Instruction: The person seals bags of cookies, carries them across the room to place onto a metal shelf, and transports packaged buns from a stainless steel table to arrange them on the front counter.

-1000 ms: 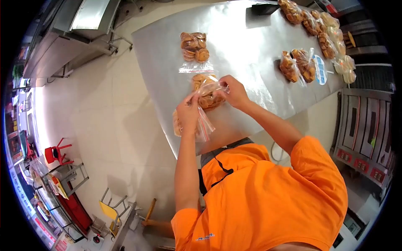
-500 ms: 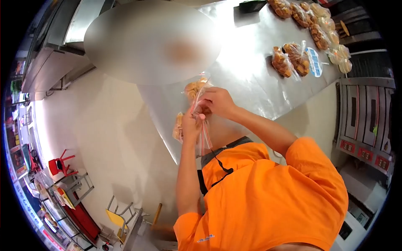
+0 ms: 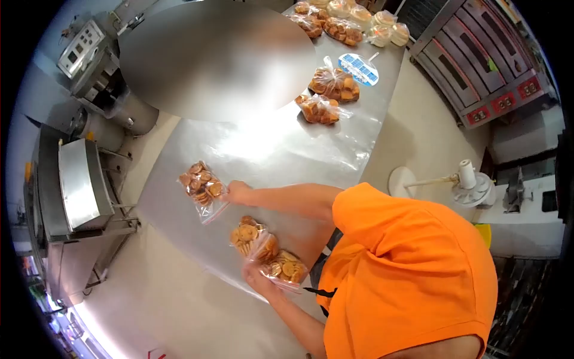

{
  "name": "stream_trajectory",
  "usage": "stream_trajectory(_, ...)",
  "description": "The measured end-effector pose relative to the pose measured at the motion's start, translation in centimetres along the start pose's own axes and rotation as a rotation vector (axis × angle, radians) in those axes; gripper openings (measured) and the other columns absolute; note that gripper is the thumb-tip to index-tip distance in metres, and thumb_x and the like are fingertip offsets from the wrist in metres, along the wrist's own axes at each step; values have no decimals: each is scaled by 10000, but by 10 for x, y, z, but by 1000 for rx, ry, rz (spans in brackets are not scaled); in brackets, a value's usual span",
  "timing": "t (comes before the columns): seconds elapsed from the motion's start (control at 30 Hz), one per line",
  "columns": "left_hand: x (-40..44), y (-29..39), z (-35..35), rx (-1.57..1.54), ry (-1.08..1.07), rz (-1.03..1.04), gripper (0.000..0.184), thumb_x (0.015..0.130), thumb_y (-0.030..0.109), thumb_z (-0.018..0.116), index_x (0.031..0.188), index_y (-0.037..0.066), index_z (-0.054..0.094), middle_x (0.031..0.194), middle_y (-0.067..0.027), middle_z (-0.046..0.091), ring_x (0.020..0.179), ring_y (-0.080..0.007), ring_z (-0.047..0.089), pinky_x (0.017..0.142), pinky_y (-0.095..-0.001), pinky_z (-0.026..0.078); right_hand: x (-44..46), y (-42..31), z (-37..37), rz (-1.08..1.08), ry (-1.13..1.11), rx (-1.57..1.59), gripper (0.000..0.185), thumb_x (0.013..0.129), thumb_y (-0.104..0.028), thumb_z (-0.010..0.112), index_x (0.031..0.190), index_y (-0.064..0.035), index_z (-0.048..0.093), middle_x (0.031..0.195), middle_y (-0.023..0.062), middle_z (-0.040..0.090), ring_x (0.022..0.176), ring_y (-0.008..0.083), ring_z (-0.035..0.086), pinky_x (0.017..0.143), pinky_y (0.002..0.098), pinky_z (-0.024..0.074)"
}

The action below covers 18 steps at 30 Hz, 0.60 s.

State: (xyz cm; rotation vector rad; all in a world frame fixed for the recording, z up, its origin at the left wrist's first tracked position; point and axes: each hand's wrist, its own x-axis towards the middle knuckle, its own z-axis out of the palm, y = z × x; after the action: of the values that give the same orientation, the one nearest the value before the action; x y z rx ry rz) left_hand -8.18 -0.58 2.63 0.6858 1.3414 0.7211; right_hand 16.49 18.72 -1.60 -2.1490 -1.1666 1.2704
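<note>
My right hand [image 3: 238,193] reaches across the metal table [image 3: 281,158]. Its fingers are closed on the edge of a clear zip bag of brown cookies [image 3: 200,181] that lies on the tabletop. Closer to my body, my left hand [image 3: 257,279] grips the zip-top edge of another bag of round golden cookies [image 3: 286,267], near the table's edge. Touching that one is a further bag of golden cookies [image 3: 246,236], partly overlapped by clear plastic. My left fingertips are partly hidden by the plastic.
Two tied bags of brown baked pieces [image 3: 335,84] rest farther up the table beside a blue-and-white fan [image 3: 360,69]. Several more bags [image 3: 344,31] line the far end. A deck oven [image 3: 478,57] stands right, with a pedestal fan [image 3: 469,179] below it. A blurred oval hides the upper left.
My hands were together at one bag; now they are apart, the right stretched to the brown cookie bag, the left at a golden cookie bag. The view has turned.
</note>
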Motion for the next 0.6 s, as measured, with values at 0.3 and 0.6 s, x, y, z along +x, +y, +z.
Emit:
stream_trajectory(0.3, 33, -21, 9, 467, 289, 10, 453, 1034, 406, 468, 1024, -16, 632, 985, -154, 677, 869, -264, 623, 774, -421, 499, -100, -17, -21, 46, -348, 819, 258, 895, -271, 737, 757, -89, 618, 662, -7, 555, 590, 87, 507, 531, 256, 377)
stream_trajectory(0.6, -28, 56, 44, -133, 27, -147, 541, 1040, 570, 411, 922, 80, 610, 928, -25, 610, 831, -135, 552, 697, -307, 449, -192, 32, -36, -234, -402, 310, 339, 918, -353, 631, 786, -44, 674, 682, 46, 604, 615, 155, 548, 565, 310, 425)
